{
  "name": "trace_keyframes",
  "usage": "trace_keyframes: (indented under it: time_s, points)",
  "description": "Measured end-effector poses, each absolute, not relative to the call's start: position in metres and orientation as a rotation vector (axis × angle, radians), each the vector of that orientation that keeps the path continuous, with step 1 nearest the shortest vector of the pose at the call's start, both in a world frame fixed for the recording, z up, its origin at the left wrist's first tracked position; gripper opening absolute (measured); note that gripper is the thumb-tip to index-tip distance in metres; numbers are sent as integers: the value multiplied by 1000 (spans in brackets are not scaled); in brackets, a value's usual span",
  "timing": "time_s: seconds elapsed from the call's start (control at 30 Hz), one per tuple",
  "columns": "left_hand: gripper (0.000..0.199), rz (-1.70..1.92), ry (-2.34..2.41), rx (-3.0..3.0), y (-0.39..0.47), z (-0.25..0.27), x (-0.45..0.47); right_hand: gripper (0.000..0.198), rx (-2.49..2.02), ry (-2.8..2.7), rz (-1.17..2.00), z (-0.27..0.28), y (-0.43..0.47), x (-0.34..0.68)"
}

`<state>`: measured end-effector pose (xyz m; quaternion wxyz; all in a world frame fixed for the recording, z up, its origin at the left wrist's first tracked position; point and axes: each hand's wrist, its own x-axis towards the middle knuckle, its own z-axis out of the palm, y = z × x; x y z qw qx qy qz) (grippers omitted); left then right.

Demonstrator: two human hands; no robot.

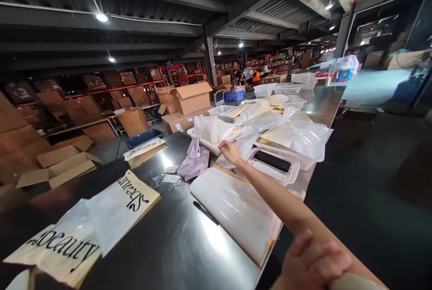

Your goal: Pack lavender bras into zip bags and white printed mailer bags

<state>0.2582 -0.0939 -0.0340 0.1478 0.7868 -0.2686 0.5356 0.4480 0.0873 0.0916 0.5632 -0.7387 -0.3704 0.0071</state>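
Note:
My right arm reaches out over the metal table, and my right hand (231, 152) is above the table with its fingers curled together; I see nothing in them. Just beyond it stands a white basket (212, 147) with white plastic bags (211, 129). At the bottom right, my left hand (312, 258) is blurred, its fingers bent around the beige sleeve (354, 282) on my right forearm. Under the right forearm lies a stack of white plastic bags (236, 209), with a black marker (205, 212) beside it. A crumpled lilac cloth-like bag (195, 160) rests left of my right hand.
Printed bags (123, 211) lie on the table's left. A white basket (295, 173) holds a black flat object (272, 160), near more plastic bags (297, 137). Open cardboard boxes (64, 159) stand beyond the left edge. Distant people (255, 76) are among shelves.

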Motion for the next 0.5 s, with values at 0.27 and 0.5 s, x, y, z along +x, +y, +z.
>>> trace_keyframes:
  time_s: [0.27, 0.5]
  points:
    - [54, 1586, -310, 2699, -9, -31, 166, 18, -1733, -1333, 78, 97, 106, 370]
    - [59, 1119, 1291, 2833, 110, -25, 8, 65, -1891, -2017, 306, -9, 139, 260]
